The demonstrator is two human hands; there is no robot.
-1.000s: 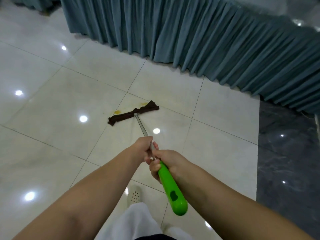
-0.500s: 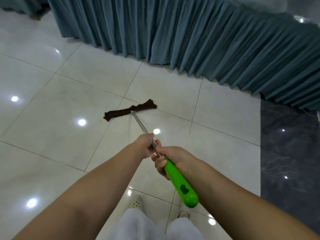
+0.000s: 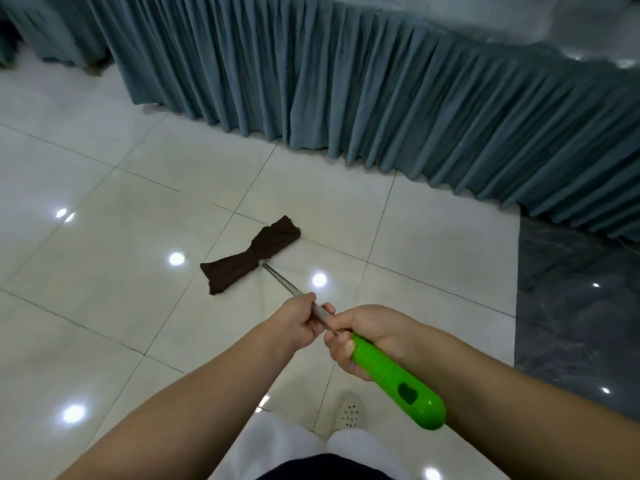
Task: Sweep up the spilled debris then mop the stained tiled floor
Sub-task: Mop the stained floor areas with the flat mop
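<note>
Gripping the mop, both hands hide its pole's middle.

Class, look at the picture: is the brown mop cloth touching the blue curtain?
No: the brown mop cloth lies on the white tiled floor, with bare tiles between it and the blue curtain.

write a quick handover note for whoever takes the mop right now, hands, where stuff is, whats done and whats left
Left hand: grips the metal mop pole.
Right hand: grips the top of the green handle.
Brown mop cloth: lying flat on the white tiled floor, straight ahead, short of the teal curtain.
Done: no loose debris and no stain in view on the tiles around the cloth.
Left: keep mopping and check the tiles under the cloth, which are hidden.
</note>
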